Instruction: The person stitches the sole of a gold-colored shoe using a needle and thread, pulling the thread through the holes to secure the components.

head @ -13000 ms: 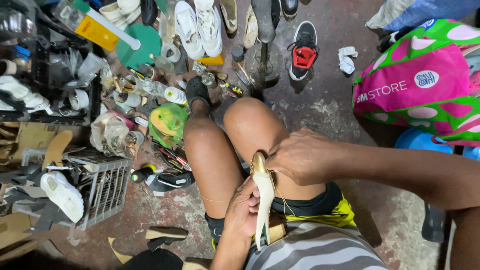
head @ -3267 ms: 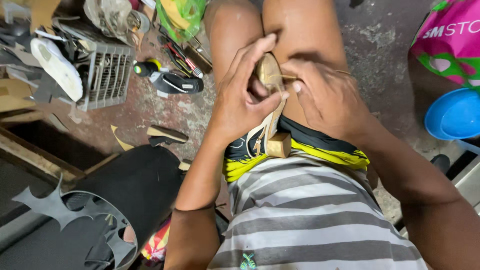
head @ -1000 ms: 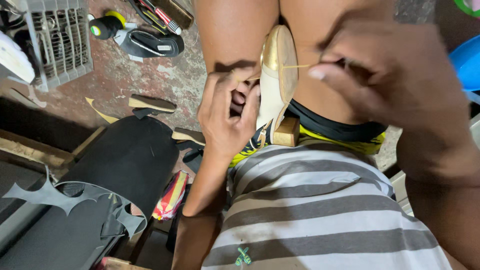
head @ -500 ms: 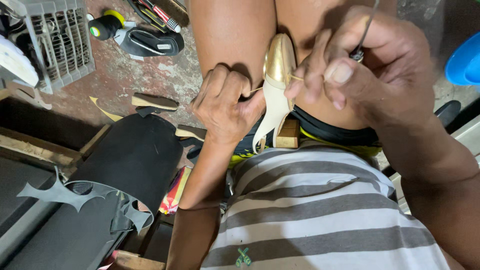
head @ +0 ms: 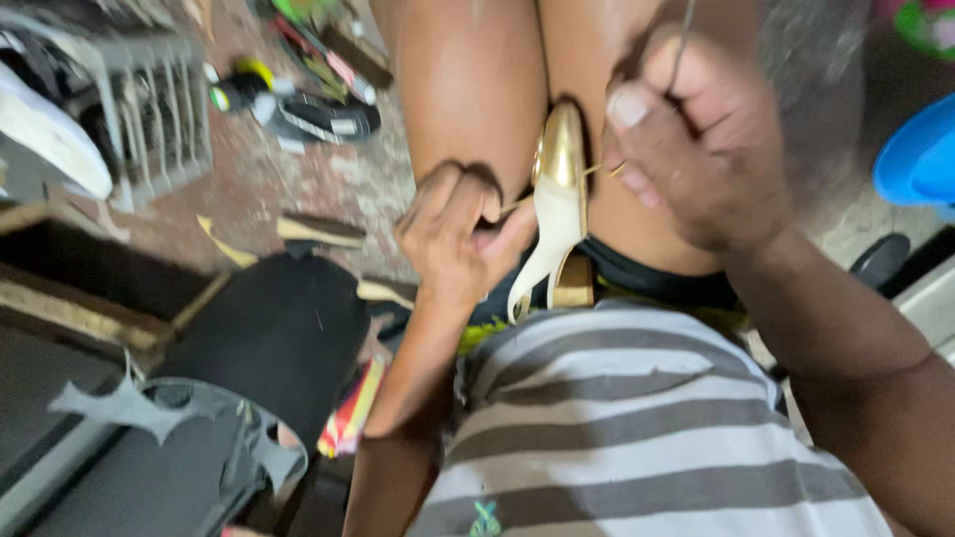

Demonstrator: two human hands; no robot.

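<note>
While the gold shoe (head: 559, 194) is lying between the knees, left hand (head: 456, 234) curling tightly against its side, right hand (head: 701, 139) pinching a thin thread (head: 595, 170), fingers closed.

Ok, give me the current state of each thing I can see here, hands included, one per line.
Gold high-heeled shoe: wedged between the thighs, sole up, heel toward the body.
Left hand: closed, against the shoe's side.
Right hand: raised beside the shoe, fingers pinched on a thin thread.
Thread: taut from shoe to right hand.
Grey wire basket: tipped on its side on the floor.
</note>
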